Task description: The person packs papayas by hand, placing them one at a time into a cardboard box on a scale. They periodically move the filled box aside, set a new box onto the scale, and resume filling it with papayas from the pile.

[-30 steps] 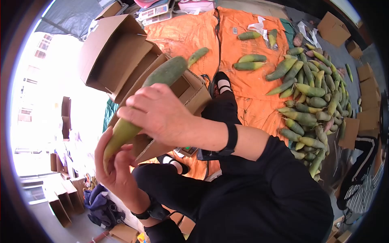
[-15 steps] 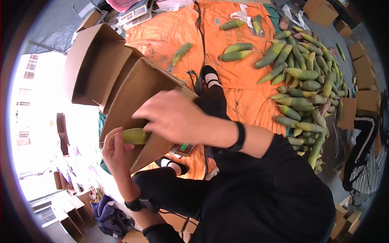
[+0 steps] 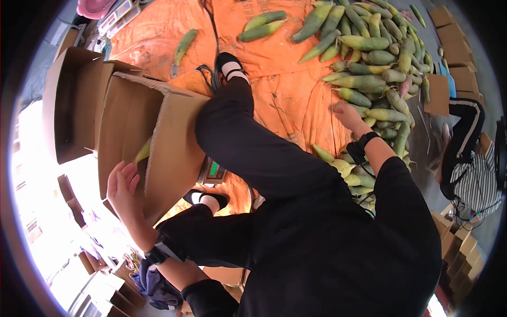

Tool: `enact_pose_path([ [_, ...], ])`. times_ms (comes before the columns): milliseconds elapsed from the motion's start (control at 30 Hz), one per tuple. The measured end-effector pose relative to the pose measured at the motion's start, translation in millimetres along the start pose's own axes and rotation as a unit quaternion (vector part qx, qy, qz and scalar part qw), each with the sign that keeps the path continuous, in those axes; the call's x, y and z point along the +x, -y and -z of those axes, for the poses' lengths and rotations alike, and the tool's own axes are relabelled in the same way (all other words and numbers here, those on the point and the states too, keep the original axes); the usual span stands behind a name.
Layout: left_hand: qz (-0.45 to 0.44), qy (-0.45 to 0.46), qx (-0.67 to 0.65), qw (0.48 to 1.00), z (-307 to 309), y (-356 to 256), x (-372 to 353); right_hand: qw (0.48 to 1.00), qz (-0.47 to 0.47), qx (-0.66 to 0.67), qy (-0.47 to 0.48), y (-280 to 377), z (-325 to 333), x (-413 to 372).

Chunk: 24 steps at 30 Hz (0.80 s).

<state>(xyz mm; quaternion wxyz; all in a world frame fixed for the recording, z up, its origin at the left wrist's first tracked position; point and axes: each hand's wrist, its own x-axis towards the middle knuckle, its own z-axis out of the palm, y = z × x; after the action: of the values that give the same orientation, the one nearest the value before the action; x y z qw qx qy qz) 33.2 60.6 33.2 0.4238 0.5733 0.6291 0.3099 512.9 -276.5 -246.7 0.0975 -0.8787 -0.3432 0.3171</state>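
Observation:
My left hand is at the near edge of an open cardboard box, its fingers apart and holding nothing. Inside the box, the tip of a green radish shows just beyond those fingers; the rest is hidden by the box wall. My right hand reaches down to the left edge of a big pile of green radishes. It is right beside a radish there, but its fingertips are too hidden to show a grip. Beside the box, a scale with a lit green display shows partly.
Another open box stands left of the first. My legs straddle an orange sheet. A lone radish and a pair of radishes lie on it. A striped cloth and several cardboard boxes line the right side.
My right hand has left the box and swung right to the radish pile. My left hand has let go of the radish, which now sits lower in the box. The view has shifted.

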Motion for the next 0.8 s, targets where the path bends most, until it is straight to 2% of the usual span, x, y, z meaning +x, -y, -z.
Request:
enact_pose_path([
  [100,-0.023,-0.034,0.038,0.998,9.4,2.3,-14.1,0.991,-0.063,-0.049,0.109,-40.9,-22.2,-24.3],
  [267,-0.094,-0.064,0.101,0.988,11.7,-2.7,-52.0,0.977,-0.038,-0.039,0.208,-67.8,-75.3,-65.9],
  [333,-0.169,-0.087,0.126,0.974,4.9,0.1,-67.1,0.934,-0.007,0.007,0.357,-57.0,-84.4,-81.1],
  [367,-0.172,-0.089,0.125,0.973,0.1,-0.1,-74.0,0.927,-0.009,-0.067,0.369,-64.6,-103.7,-83.3],
  [433,-0.223,-0.105,0.179,0.952,-10.7,-1.6,-86.6,0.905,-0.016,-0.181,0.384,-4.0,-61.6,-101.5],
  [467,-0.228,-0.107,0.178,0.951,-15.5,-2.7,-91.2,0.906,-0.015,-0.182,0.381,-1.5,-64.6,-103.2],
  [533,-0.247,-0.112,0.173,0.947,-18.9,4.3,-93.2,0.893,0.071,-0.23,0.381,3.1,-69.9,-104.4],
  [633,-0.284,-0.132,0.184,0.932,-31.5,6.3,-100.3,0.896,0.077,-0.206,0.387,27.3,-75.9,-103.3],
  [700,-0.392,-0.142,0.278,0.865,-41.6,6.5,-105.8,0.891,0.08,-0.199,0.4,30.3,-86.3,-100.1],
  [733,-0.445,-0.127,0.285,0.84,-48.1,6.8,-108.3,0.881,0.095,-0.21,0.413,31.2,-91.7,-98.4],
  [800,-0.455,-0.044,0.295,0.839,-61.0,9.3,-114.0,0.868,0.1,-0.22,0.434,33.4,-98.8,-94.6],
])
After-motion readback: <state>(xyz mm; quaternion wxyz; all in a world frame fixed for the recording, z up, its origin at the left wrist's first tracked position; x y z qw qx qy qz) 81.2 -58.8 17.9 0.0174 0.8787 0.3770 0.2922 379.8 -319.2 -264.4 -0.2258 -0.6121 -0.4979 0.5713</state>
